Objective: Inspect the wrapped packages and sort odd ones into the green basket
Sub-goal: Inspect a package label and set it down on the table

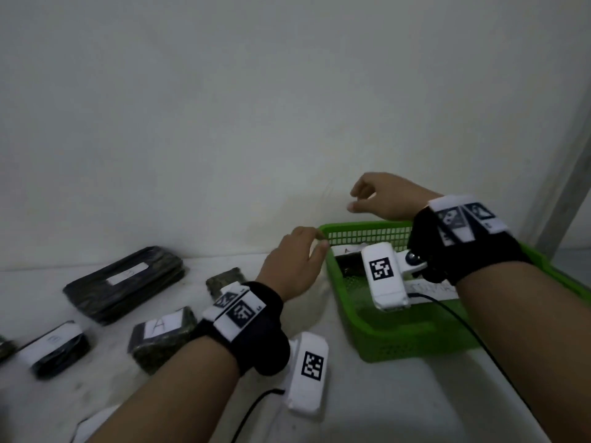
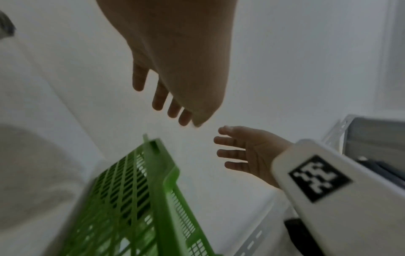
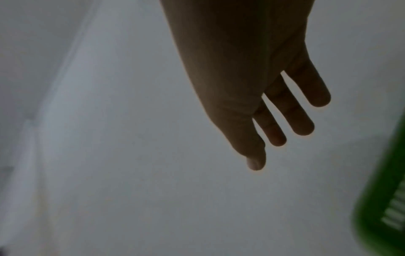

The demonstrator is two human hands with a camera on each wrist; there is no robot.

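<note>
The green basket (image 1: 399, 342) stands on the white table at the right, with a dark wrapped package (image 1: 348, 262) and a white label inside it. My left hand (image 1: 297, 260) hovers at the basket's near-left corner, empty, with relaxed fingers. My right hand (image 1: 380, 196) hangs above the basket's far rim, empty too, fingers loosely spread. To the left lie a large dark package (image 1: 124, 282), one labelled A (image 1: 161, 334) and one labelled B (image 1: 54, 346). In the left wrist view my left hand (image 2: 175, 78) is over the basket (image 2: 162, 173), with my right hand (image 2: 247, 152) beyond. In the right wrist view my right hand (image 3: 252, 86) has straight fingers, beside the basket (image 3: 383, 199).
A small dark package (image 1: 224, 279) lies partly hidden behind my left wrist. A white wall rises right behind the table. A grey metal post (image 1: 563, 187) stands at the far right. A black cable (image 1: 479, 340) crosses the basket's front. Paper (image 1: 96, 423) lies at the near-left edge.
</note>
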